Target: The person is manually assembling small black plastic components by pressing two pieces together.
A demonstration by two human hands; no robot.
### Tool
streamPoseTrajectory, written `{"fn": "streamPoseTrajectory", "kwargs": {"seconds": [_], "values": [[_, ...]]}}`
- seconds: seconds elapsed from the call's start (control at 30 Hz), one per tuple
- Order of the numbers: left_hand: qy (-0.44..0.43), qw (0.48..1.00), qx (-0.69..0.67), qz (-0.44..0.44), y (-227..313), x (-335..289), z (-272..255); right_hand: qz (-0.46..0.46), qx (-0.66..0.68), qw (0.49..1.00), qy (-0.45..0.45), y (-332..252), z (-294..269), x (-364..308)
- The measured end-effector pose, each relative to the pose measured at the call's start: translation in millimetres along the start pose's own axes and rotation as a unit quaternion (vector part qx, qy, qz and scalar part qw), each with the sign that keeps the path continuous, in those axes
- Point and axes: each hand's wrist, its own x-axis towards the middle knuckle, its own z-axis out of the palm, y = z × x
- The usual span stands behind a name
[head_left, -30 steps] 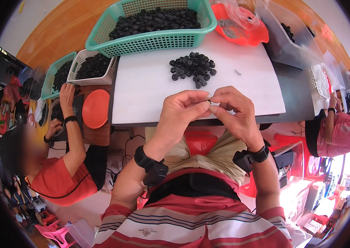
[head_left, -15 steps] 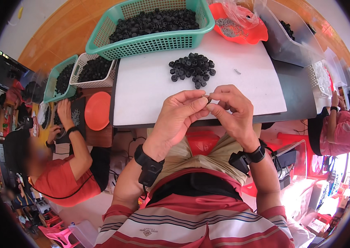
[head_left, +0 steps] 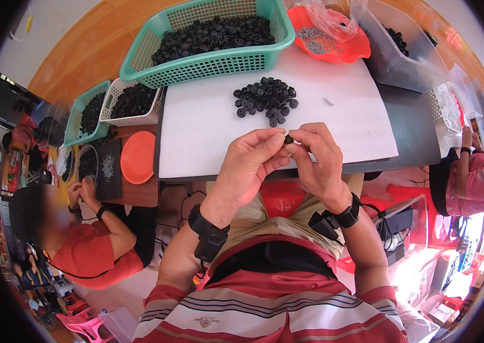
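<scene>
Above the near edge of the white sheet (head_left: 196, 137), my two hands meet fingertip to fingertip. Between them is a small black plastic part (head_left: 289, 139), mostly covered by the fingers. My left hand (head_left: 252, 157) pinches it from the left with thumb and forefinger. From the other side, my right hand (head_left: 317, 157) grips it with thumb and fingertips. Just beyond the hands lies a pile of similar small black parts (head_left: 265, 97). A small metal screw or pin (head_left: 328, 102) rests on the sheet to the right of the pile.
A green basket (head_left: 208, 66) of black parts stands at the back, beside a red dish (head_left: 339, 54) of small metal pieces and a clear bin (head_left: 419, 68). Co-workers sit at left (head_left: 99, 246) and right (head_left: 473, 183). An orange plate (head_left: 137, 157) lies at left.
My hands stay together, with the right fingers shifted slightly, so more of the black part shows. The co-worker at left has drawn a reaching hand back beside the other.
</scene>
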Motion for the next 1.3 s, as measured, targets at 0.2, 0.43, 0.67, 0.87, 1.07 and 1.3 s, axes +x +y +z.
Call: {"fn": "streamPoseTrajectory", "kwargs": {"seconds": [0.2,0.43,0.67,0.87,1.07,1.3], "values": [[0.090,0.938,0.292,0.163,7.7,-0.4,0.7,0.034,0.014,0.999,0.008,7.6,0.3,-2.4],[0.196,0.599,0.686,0.363,26.9,18.2,-23.0,0.118,0.098,0.988,0.019,7.0,-2.1,-2.1],[0.212,0.539,0.741,0.340,29.0,31.4,-33.1,0.134,0.144,0.980,0.029,9.2,-1.5,-1.3],[0.209,0.569,0.737,0.299,31.5,32.5,-29.4,0.147,0.165,0.975,0.028,8.7,-2.1,-0.9],[0.173,0.567,0.729,0.343,28.7,29.7,-26.5,0.156,0.171,0.973,0.025,9.3,-4.1,-0.2],[0.171,0.619,0.693,0.329,28.4,25.4,-19.8,0.165,0.193,0.967,0.024,9.4,-6.2,0.2]]}}
